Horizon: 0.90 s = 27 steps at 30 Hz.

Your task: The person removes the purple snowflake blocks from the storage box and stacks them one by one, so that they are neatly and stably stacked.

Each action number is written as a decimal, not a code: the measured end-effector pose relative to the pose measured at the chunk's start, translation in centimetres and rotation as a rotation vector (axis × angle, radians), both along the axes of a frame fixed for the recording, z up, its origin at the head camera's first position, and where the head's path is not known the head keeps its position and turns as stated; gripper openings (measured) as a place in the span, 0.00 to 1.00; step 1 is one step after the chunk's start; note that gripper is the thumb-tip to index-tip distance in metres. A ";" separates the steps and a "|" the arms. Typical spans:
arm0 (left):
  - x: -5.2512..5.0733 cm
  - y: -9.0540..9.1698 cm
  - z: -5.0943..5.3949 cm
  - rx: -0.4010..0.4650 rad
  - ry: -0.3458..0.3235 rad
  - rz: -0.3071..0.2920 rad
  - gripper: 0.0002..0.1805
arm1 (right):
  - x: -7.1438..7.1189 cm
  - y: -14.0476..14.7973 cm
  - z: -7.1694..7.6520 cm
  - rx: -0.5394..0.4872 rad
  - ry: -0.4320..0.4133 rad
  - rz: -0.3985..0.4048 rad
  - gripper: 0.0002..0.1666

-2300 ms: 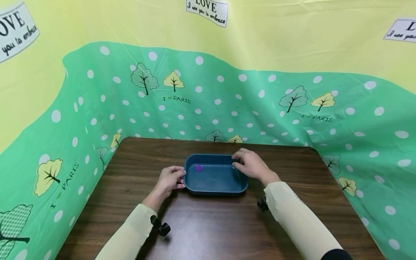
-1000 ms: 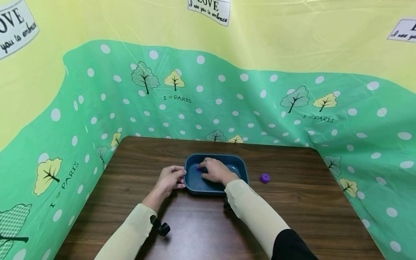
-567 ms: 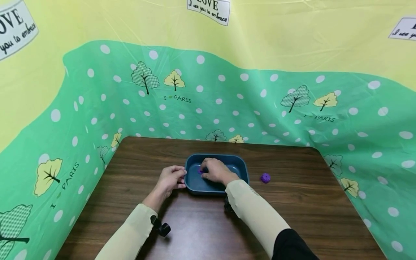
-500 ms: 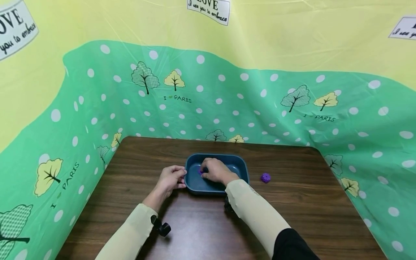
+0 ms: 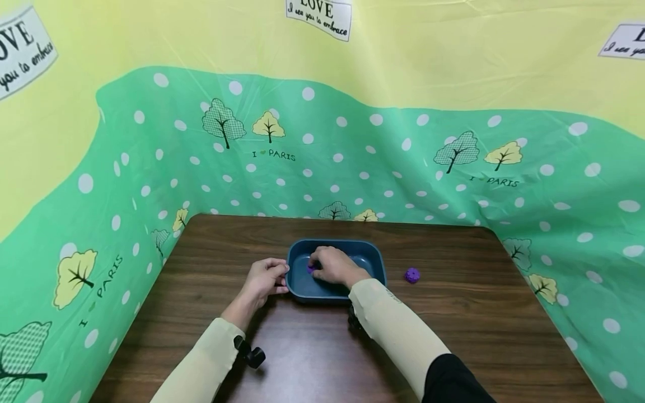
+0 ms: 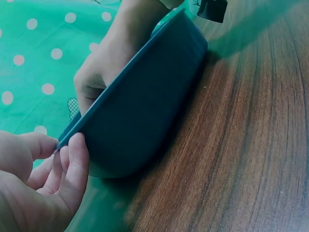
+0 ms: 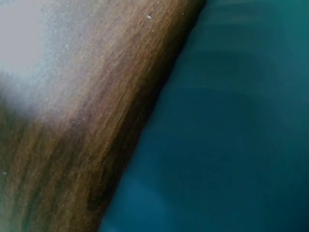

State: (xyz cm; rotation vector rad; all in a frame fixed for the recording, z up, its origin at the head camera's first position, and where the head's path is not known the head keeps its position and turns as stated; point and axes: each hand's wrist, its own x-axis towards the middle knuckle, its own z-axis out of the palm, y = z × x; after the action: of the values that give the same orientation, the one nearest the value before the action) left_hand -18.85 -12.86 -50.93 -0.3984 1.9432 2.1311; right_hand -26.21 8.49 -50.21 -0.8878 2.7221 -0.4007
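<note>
A dark blue rectangular tub [image 5: 335,299] with rounded corners stands on the table. At its left end my left hand [image 5: 262,280] pinches the rim; in the left wrist view the thumb and fingers of my left hand [image 6: 43,179] lie on either side of the tub's rim [image 6: 130,67]. My right hand [image 5: 335,266] reaches down inside, its fingers curled at a small purple ball [image 5: 310,270] that is mostly hidden behind them. Another purple ball [image 5: 412,275], with a dotted surface, lies on the table right of the tub. Only the tub's side [image 7: 217,145] fills the right wrist view beside bare wood.
The brown wood-grain table [image 5: 312,358] extends around the tub on every side. Behind and beside it hangs a green and yellow cloth [image 5: 353,145] with trees and dots. Black wrist cameras [image 5: 249,352] sit on the sleeves.
My right hand has moved from the tub's right end to its left part, and a purple ball now lies on the table. The ball inside has shifted slightly nearer. My left hand stays put.
</note>
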 end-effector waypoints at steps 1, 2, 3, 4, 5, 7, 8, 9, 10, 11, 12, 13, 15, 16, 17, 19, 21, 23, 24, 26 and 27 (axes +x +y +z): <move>0.0 0.0 0.0 0.002 0.000 0.001 0.18 | 0.0 0.0 0.0 0.002 0.005 0.003 0.14; 0.0 0.0 0.0 0.000 0.002 0.001 0.18 | -0.1 -0.1 0.0 0.001 0.009 0.006 0.14; -0.1 0.0 0.0 0.001 0.003 0.002 0.18 | -0.1 -0.1 0.0 0.003 0.013 0.010 0.14; -0.1 0.0 0.0 0.002 0.003 0.005 0.18 | -0.2 -0.1 0.1 0.006 0.018 0.012 0.14; -0.1 0.0 0.0 0.002 0.006 0.006 0.18 | -0.2 -0.1 0.1 0.007 0.021 0.013 0.14; -0.2 0.0 -0.1 0.002 0.008 0.007 0.18 | -0.2 0.1 0.3 0.009 0.028 0.016 0.15; -0.2 0.0 -0.1 -0.001 0.010 0.005 0.18 | -0.1 0.2 0.4 0.009 0.031 0.015 0.15; -0.2 0.0 -0.1 0.001 0.008 0.004 0.18 | -0.1 0.3 0.6 0.011 0.036 0.013 0.15; -0.1 0.0 -0.1 0.001 0.005 0.004 0.18 | 0.0 0.4 0.7 0.012 0.038 0.010 0.15; -0.1 0.0 -0.2 0.001 0.004 0.002 0.18 | 0.1 0.6 0.9 0.013 0.040 0.006 0.16; 0.0 0.0 -0.2 0.002 0.002 0.002 0.18 | 0.2 0.8 1.2 0.011 0.042 0.002 0.16; 0.0 0.1 -0.2 0.002 0.002 0.001 0.18 | 0.3 1.1 1.4 0.008 0.044 -0.003 0.16; 0.0 0.1 -0.2 0.005 0.003 0.004 0.17 | 0.4 1.7 2.1 -0.002 0.051 -0.011 0.16; 0.0 0.1 -0.2 0.005 0.006 0.006 0.17 | 0.5 2.1 2.4 -0.010 0.057 -0.014 0.16; 0.0 0.1 -0.2 0.005 0.009 0.009 0.17 | 0.5 2.4 2.6 -0.020 0.064 -0.017 0.16; 0.1 0.1 -0.2 0.006 0.014 0.011 0.17 | 0.7 3.3 3.1 -0.041 0.084 -0.020 0.15; 0.2 0.1 -0.2 0.008 0.019 0.008 0.17 | 0.8 4.3 3.5 -0.058 0.103 -0.028 0.14; 0.2 0.1 -0.2 0.011 0.022 0.002 0.18 | 0.9 5.4 3.7 -0.074 0.125 -0.038 0.13; 0.2 0.1 -0.2 0.010 0.025 -0.002 0.18 | 1.0 5.9 3.8 -0.081 0.134 -0.044 0.13; 0.2 0.1 -0.3 0.011 0.028 -0.007 0.18 | 1.0 7.0 3.9 -0.098 0.154 -0.057 0.12; 0.2 0.1 -0.3 0.013 0.028 -0.006 0.18 | 1.0 7.5 4.0 -0.109 0.163 -0.063 0.12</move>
State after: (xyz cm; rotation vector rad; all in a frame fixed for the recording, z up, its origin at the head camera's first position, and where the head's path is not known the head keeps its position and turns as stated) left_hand -18.70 -12.80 -51.19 -0.3611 1.9425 2.1556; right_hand -25.20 16.03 -46.23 -0.9000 2.9075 -0.5144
